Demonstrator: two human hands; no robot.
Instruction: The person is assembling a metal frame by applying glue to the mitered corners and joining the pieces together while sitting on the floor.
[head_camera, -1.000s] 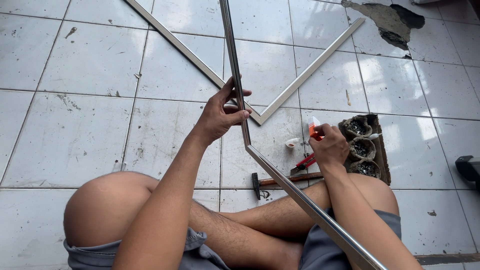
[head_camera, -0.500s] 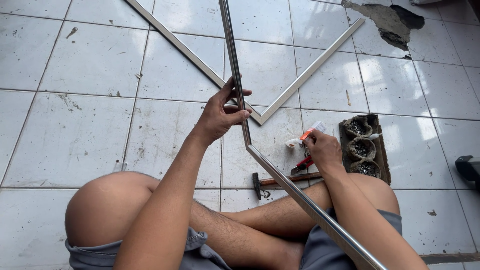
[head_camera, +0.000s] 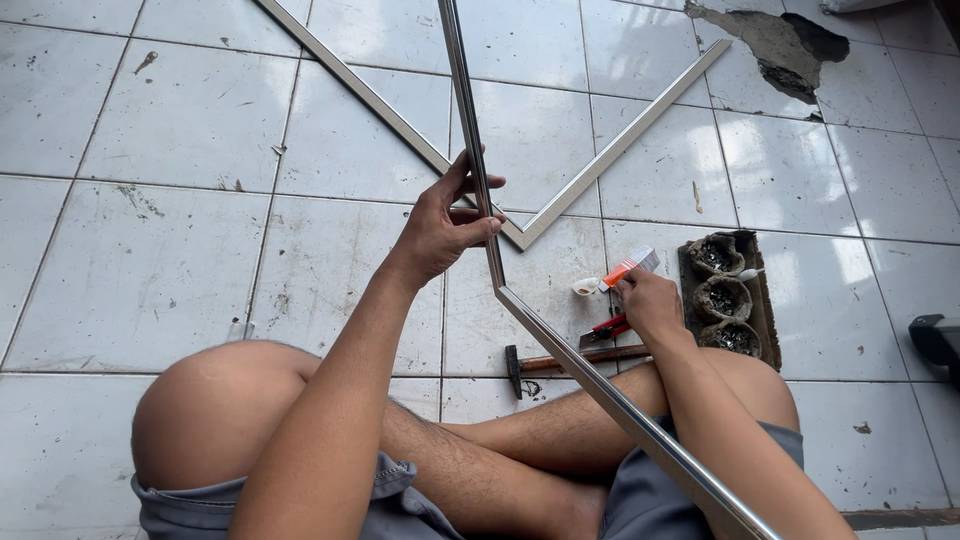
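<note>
A bent silver metal frame strip (head_camera: 478, 190) stands upright; a small orange-and-white tube (head_camera: 628, 268) tilts just beside it.

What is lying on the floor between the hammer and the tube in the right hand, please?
Red-handled pliers lie there, in the head view.

Open tiled floor (head_camera: 150, 260) left — hammer (head_camera: 570, 362), tray (head_camera: 728, 297) crowd the right.

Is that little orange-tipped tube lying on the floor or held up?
Held up: the right hand grips the tube, tilted, clear of the tiled floor.
</note>
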